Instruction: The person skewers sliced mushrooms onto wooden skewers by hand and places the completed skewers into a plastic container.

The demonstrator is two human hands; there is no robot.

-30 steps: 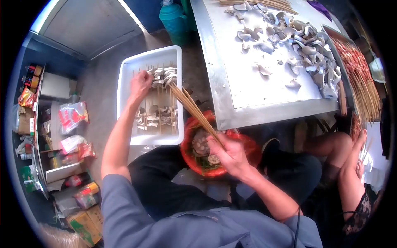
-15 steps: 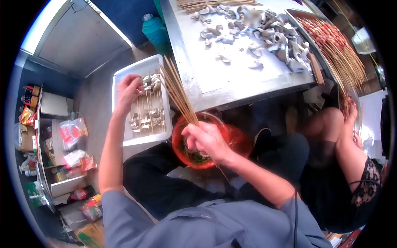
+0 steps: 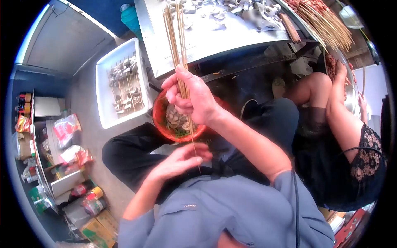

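Head view: the right hand's [image 3: 194, 93] fingers are curled around a bundle of thin skewers [image 3: 178, 45], thumb pressed along it, index finger partly loose; the bundle stands nearly upright, its upper ends fanning over the table. One stick runs down below the fist toward the left hand [image 3: 178, 161], whose blurred fingers are parted from the thumb in a loose curve. I cannot tell whether they touch that stick.

Beneath the right hand sits a red container [image 3: 158, 124] holding greens and pale lumps. Farther left, a white tray [image 3: 100, 91] on the floor holds skewered grey-white pieces [image 3: 124, 68] in two bands. Beyond the fist, the metal-edged table [image 3: 153, 20] bears loose grey-white pieces [image 3: 248, 14], with meat skewers [image 3: 331, 31] at its far right. A co-worker's hand [image 3: 341, 69] is near some reddish meat [image 3: 331, 66].
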